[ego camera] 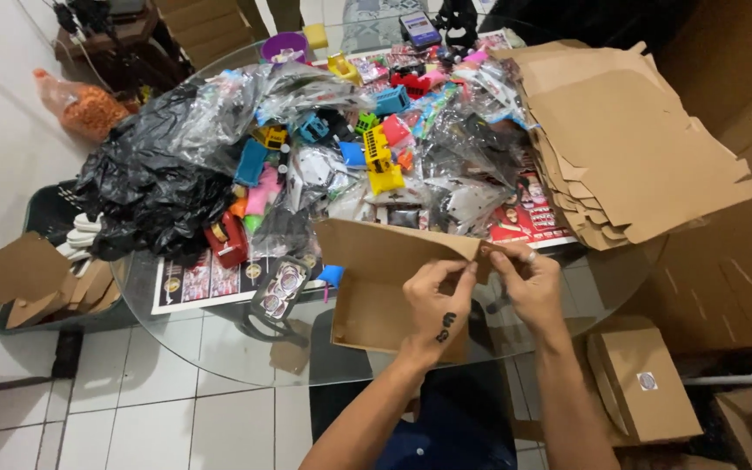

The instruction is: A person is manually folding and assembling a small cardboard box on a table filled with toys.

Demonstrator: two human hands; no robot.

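Brown matte cardboard box (pixel 376 287) — half-folded, creased — pinched by left hand (pixel 435 300) and right hand (pixel 531 287), seemingly at one flap.

Round glass table (pixel 219 335), centre of frame. Upper right: stack of flat brown cardboard blanks (pixel 637 148). Centre: pile of small coloured plastic toys (pixel 367 144) among clear plastic bags (pixel 463 144). Left: crumpled black plastic bag (pixel 145 191). Lower left: printed card sheets (pixel 211 283) lying flat, a red tape dispenser (pixel 228 239) beside them.
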